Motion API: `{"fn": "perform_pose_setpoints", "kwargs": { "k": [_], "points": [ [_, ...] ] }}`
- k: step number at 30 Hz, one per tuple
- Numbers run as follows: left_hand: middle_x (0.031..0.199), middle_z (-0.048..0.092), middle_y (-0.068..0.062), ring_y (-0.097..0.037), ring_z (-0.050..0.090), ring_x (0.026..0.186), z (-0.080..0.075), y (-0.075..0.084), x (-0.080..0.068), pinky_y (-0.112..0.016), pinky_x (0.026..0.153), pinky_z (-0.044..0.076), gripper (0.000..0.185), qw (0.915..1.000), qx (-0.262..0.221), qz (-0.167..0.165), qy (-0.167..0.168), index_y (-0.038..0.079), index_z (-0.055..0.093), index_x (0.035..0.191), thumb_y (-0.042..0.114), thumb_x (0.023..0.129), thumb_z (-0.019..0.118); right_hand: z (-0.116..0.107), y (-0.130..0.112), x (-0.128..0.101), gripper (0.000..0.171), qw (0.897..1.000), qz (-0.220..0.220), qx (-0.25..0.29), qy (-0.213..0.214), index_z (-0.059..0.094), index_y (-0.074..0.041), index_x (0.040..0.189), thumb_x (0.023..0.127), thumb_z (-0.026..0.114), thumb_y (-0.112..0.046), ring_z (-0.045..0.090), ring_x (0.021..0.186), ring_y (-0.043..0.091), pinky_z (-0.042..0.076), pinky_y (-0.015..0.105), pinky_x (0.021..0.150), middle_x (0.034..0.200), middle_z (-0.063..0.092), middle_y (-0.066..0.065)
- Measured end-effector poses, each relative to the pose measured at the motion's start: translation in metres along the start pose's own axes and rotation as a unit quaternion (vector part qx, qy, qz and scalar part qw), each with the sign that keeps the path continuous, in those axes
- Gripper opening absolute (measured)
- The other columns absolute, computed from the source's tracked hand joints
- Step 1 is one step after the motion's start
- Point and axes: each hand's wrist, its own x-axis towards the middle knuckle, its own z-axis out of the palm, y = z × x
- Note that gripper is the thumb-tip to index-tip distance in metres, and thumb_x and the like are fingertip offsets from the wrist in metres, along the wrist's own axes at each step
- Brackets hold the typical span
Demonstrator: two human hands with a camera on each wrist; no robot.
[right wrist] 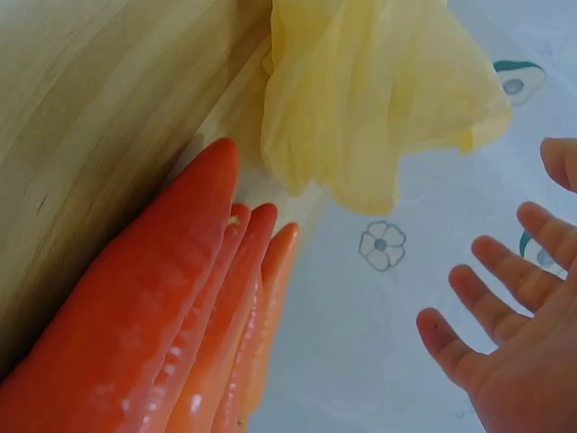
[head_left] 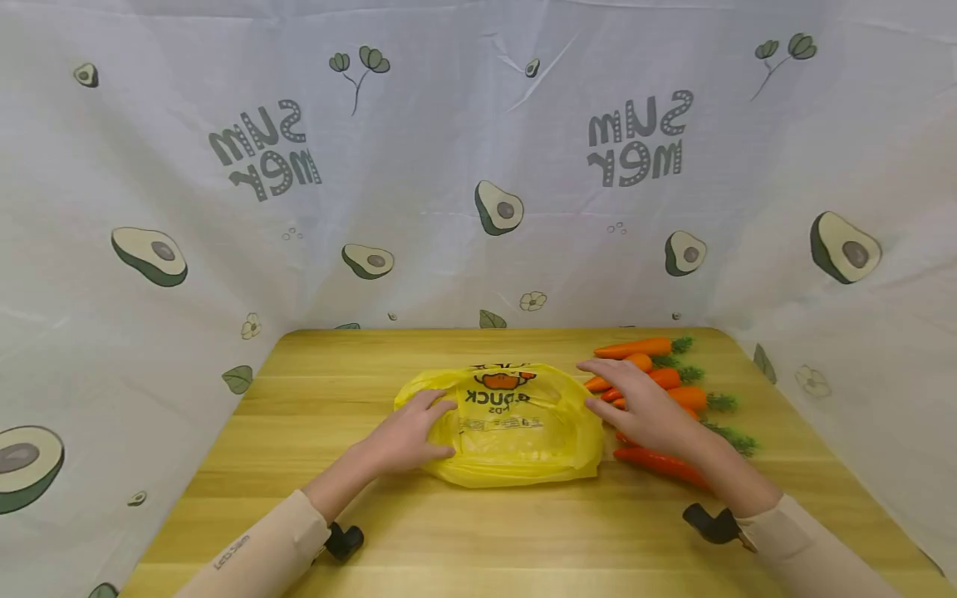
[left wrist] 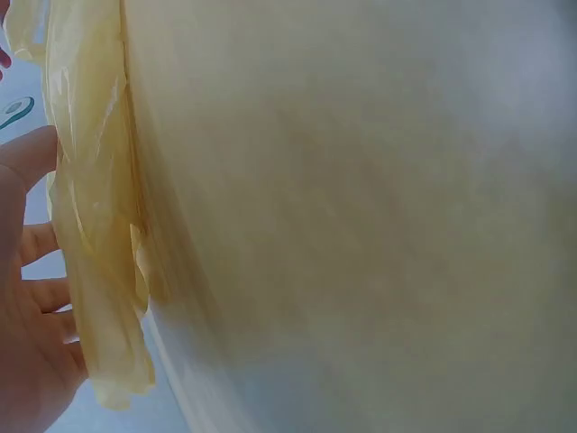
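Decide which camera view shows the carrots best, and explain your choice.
The head view: it shows the whole pile of carrots with green tops, lying on the wooden table right of the yellow plastic bag, partly behind the right hand. The right wrist view shows only some orange bodies, close up. The left wrist view shows none.

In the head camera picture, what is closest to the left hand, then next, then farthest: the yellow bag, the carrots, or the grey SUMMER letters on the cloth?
From the left hand:
1. Yellow bag: the fingers rest on its left edge.
2. Carrots: on the table's right side, beyond the bag.
3. SUMMER letters: up on the back cloth, behind the table.
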Motion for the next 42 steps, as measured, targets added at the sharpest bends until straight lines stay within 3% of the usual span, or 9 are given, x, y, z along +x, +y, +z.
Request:
{"fn": "perform_pose_setpoints", "kwargs": {
  "k": [10, 15, 22, 27, 30, 35, 42],
  "points": [
    [0.161, 0.034, -0.016, -0.037, 0.031, 0.149, 0.003, -0.003, 0.001, -0.053, 0.118, 0.033, 0.072, 0.9992, 0.022, 0.010, -0.032, 0.015, 0.050, 0.148, 0.044, 0.088, 0.076, -0.006, 0.011, -0.005, 0.054, 1.000, 0.004, 0.014, -0.010, 0.047, -0.018, 0.151, 0.100, 0.063, -0.030, 0.037, 0.142, 0.039, 0.040, 0.065, 0.106, 0.156, 0.043, 0.012],
    [0.161, 0.034, -0.015, -0.037, 0.031, 0.149, 0.004, -0.003, 0.002, -0.054, 0.118, 0.033, 0.073, 0.9987, 0.022, 0.008, -0.045, 0.018, 0.048, 0.150, 0.045, 0.087, 0.075, -0.010, 0.016, -0.008, 0.054, 1.000, 0.001, 0.013, -0.006, 0.048, -0.018, 0.150, 0.102, 0.060, -0.037, 0.031, 0.146, 0.043, 0.030, 0.071, 0.110, 0.155, 0.044, 0.012],
    [0.161, 0.035, -0.015, -0.039, 0.031, 0.149, 0.004, -0.004, 0.002, -0.056, 0.120, 0.029, 0.075, 0.9977, 0.052, 0.018, -0.041, 0.017, 0.049, 0.150, 0.049, 0.087, 0.075, -0.015, 0.018, -0.011, 0.055, 1.000, -0.002, 0.028, -0.001, 0.045, -0.022, 0.152, 0.103, 0.057, -0.041, 0.032, 0.145, 0.039, 0.037, 0.069, 0.103, 0.156, 0.044, 0.008],
    [0.161, 0.034, -0.015, -0.037, 0.031, 0.149, 0.003, -0.002, 0.003, -0.053, 0.123, 0.023, 0.078, 0.9925, 0.111, 0.050, -0.014, 0.015, 0.050, 0.149, 0.053, 0.085, 0.075, -0.016, 0.019, -0.013, 0.056, 1.000, 0.003, 0.027, -0.002, 0.041, -0.027, 0.154, 0.103, 0.057, -0.040, 0.033, 0.144, 0.040, 0.037, 0.071, 0.101, 0.156, 0.044, 0.007],
    [0.160, 0.036, -0.015, -0.035, 0.034, 0.147, 0.002, 0.001, 0.004, -0.055, 0.120, 0.027, 0.081, 0.9830, 0.166, 0.075, 0.022, 0.016, 0.052, 0.147, 0.058, 0.081, 0.076, -0.017, 0.020, -0.014, 0.055, 1.000, 0.002, 0.021, 0.004, 0.042, -0.030, 0.153, 0.102, 0.059, -0.040, 0.035, 0.142, 0.039, 0.038, 0.070, 0.100, 0.155, 0.045, 0.005],
    [0.158, 0.036, -0.013, -0.035, 0.033, 0.147, 0.000, 0.002, 0.006, -0.061, 0.119, 0.024, 0.088, 0.9704, 0.220, 0.074, 0.065, 0.020, 0.052, 0.145, 0.067, 0.075, 0.077, -0.018, 0.020, -0.015, 0.051, 1.000, -0.005, 0.020, 0.009, 0.046, -0.031, 0.150, 0.102, 0.060, -0.039, 0.039, 0.139, 0.037, 0.040, 0.068, 0.099, 0.153, 0.047, 0.003],
    [0.164, 0.027, -0.017, -0.041, 0.023, 0.151, 0.002, -0.004, 0.003, -0.064, 0.120, 0.020, 0.091, 0.9840, 0.171, 0.047, 0.019, 0.021, 0.045, 0.152, 0.066, 0.079, 0.074, -0.021, 0.022, -0.018, 0.047, 1.000, 0.000, 0.016, 0.011, 0.053, -0.025, 0.145, 0.101, 0.060, -0.039, 0.042, 0.136, 0.040, 0.042, 0.069, 0.097, 0.150, 0.050, 0.009]
  ]
}}
